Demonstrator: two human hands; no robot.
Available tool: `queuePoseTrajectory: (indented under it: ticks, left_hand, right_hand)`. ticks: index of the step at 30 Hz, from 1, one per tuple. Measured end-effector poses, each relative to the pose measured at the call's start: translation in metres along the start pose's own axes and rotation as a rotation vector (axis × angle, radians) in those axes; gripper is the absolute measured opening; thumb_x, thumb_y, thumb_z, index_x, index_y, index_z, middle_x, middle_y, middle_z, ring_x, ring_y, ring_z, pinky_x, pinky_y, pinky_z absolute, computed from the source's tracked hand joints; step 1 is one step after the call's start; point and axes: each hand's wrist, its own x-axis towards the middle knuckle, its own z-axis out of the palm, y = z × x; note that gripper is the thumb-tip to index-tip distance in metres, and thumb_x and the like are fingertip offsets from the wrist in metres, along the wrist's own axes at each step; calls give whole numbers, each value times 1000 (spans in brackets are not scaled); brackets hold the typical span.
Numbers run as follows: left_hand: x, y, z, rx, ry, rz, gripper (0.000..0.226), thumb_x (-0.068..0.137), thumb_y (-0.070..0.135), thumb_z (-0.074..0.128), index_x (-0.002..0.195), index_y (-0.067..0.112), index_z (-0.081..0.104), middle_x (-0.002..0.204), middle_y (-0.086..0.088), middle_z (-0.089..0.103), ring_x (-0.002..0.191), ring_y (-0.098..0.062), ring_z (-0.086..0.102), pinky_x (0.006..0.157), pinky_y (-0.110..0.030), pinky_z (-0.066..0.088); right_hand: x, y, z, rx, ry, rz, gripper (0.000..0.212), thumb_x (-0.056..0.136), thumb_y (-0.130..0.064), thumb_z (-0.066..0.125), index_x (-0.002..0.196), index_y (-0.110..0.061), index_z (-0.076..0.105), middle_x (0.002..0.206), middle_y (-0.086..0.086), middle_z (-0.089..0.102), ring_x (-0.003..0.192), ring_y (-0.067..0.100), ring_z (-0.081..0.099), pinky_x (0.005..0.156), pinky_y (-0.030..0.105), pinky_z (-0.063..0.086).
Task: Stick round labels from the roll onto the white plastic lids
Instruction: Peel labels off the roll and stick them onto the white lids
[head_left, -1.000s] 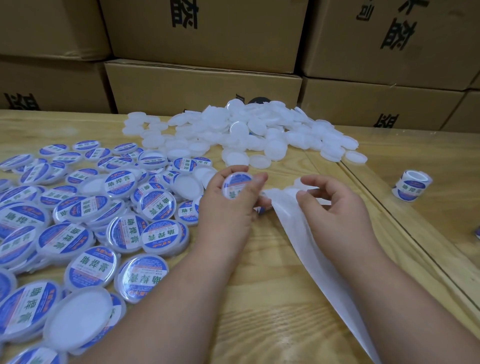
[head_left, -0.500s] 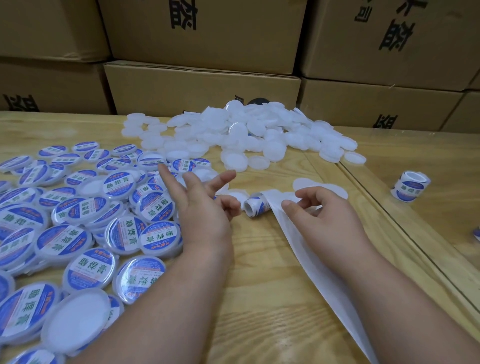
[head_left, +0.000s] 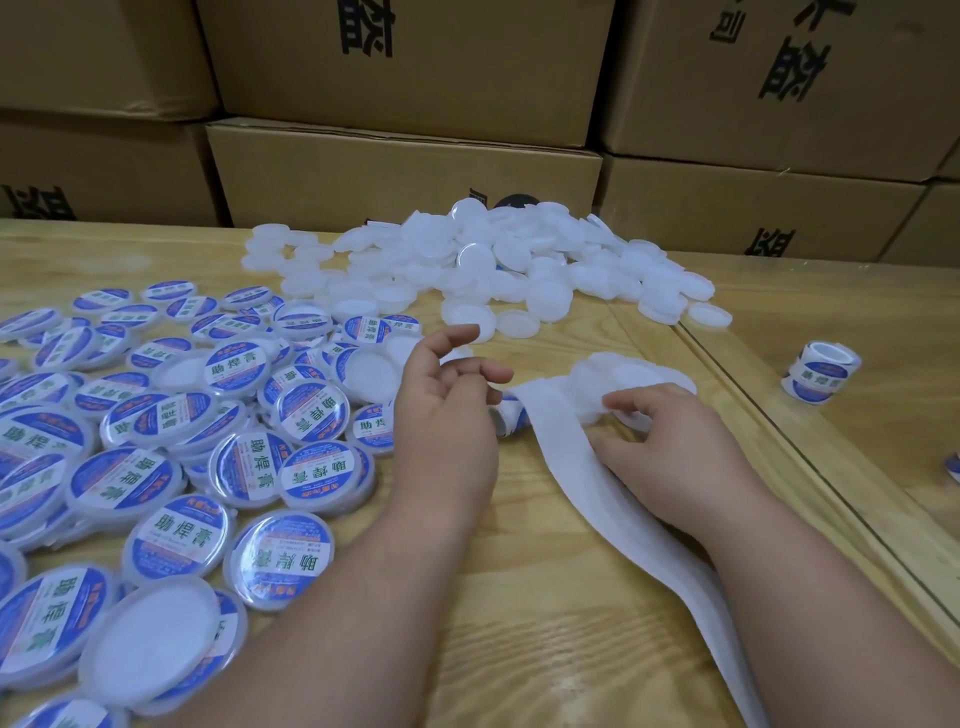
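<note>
From the head camera, the only view there is, the left hand (head_left: 441, 415) hovers over the table (head_left: 545, 597) with fingers loosely spread and holding nothing, its fingertips just short of the roll (head_left: 511, 418). The roll lies on its side between the two hands, mostly hidden behind the left fingers, with a blue label showing on its curve. From it the liner (head_left: 613, 499), a white strip already bare of labels, runs toward five o'clock and off the bottom edge. The right hand (head_left: 670, 447) lies across that strip, fingers curled down near its top; I cannot tell whether they pinch the strip or one of the blank lids (head_left: 631, 371) lying just beyond them at twelve o'clock. The main heap (head_left: 493, 260) of unlabelled lids sits farther off at twelve, and the labelled ones (head_left: 171, 436) spread out at nine, overlapping. A spare roll (head_left: 821, 376) stands well apart at three o'clock. To my eye the lids are light, stiff and slick, best taken by the rim so the flat face stays free. The labels look thin, limp and sticky; lift one by its edge only, since a fold would ruin it. The liner is flimsy and would tear if yanked.
</note>
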Motion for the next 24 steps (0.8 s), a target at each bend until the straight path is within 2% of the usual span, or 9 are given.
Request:
queuePoseTrajectory:
  ticks: [3, 6, 8, 10, 14, 17, 19, 21, 24]
  left_hand:
    - [0, 1, 0, -20, 0, -16, 39, 93, -5, 42, 103, 26, 64, 74, 13, 71, 62, 0, 59, 60, -14, 48]
    - [-1, 0, 2, -28, -24, -31, 37, 94, -6, 44, 99, 23, 65, 73, 13, 70, 62, 0, 58, 59, -14, 47]
    - [-1, 0, 2, -17, -32, -30, 37, 93, -6, 45, 97, 24, 66, 73, 14, 69, 64, -1, 59, 60, -14, 47]
    - [-2, 0, 3, -6, -30, -28, 38, 92, -7, 46, 96, 25, 67, 73, 14, 69, 65, -1, 59, 61, -14, 47]
    - [-2, 0, 2, -13, -20, -30, 39, 92, -8, 45, 95, 23, 67, 73, 13, 69, 65, -3, 58, 57, -15, 48]
    - [-1, 0, 2, -18, -12, -23, 38, 92, -8, 45, 95, 23, 66, 73, 13, 69, 65, -3, 59, 59, -16, 49]
    - [-1, 0, 2, -12, -12, -14, 37, 92, -7, 46, 95, 24, 66, 73, 12, 69, 65, -2, 60, 61, -16, 49]
    - [-1, -1, 2, -4, -20, -7, 37, 92, -6, 46, 95, 24, 67, 75, 13, 70, 66, -2, 61, 62, -16, 49]
    - [0, -3, 2, 16, -19, -4, 41, 90, -8, 46, 93, 27, 67, 76, 14, 70, 70, -2, 62, 63, -15, 49]
  right_hand:
    - [3, -2, 2, -18, 97, 7, 4, 91, -35, 68, 88, -35, 71, 111, -16, 56, 94, 2, 54, 65, 16, 35]
    - [5, 0, 3, -2, 159, -3, 12, 93, -32, 66, 81, -37, 65, 109, -13, 57, 85, 0, 54, 61, 19, 35]
    - [4, -1, 3, 58, 161, -64, 8, 92, -31, 67, 94, -38, 64, 115, -20, 52, 106, 8, 54, 77, 23, 38]
    - [2, -3, 5, 38, 107, -145, 29, 91, -32, 65, 118, -41, 61, 125, -30, 46, 128, 12, 38, 94, 26, 33]
    - [1, -7, 6, -103, -43, -105, 53, 86, -51, 65, 138, -43, 54, 127, -33, 49, 136, 9, 32, 113, 40, 35]
    - [5, -3, 5, -41, 44, -54, 26, 91, -44, 63, 115, -38, 71, 84, -32, 59, 108, 4, 60, 86, 32, 51]
    - [8, -3, 5, 1, 160, -46, 16, 97, -37, 59, 94, -32, 74, 69, -20, 65, 75, -1, 62, 59, 25, 44]
    - [9, -3, 5, 44, 230, -50, 17, 99, -32, 57, 90, -27, 70, 74, -16, 66, 71, 0, 60, 56, 22, 38]
    - [6, -6, 4, 130, 163, -155, 17, 99, -22, 58, 109, -32, 66, 120, -21, 61, 113, 5, 54, 83, 15, 39]
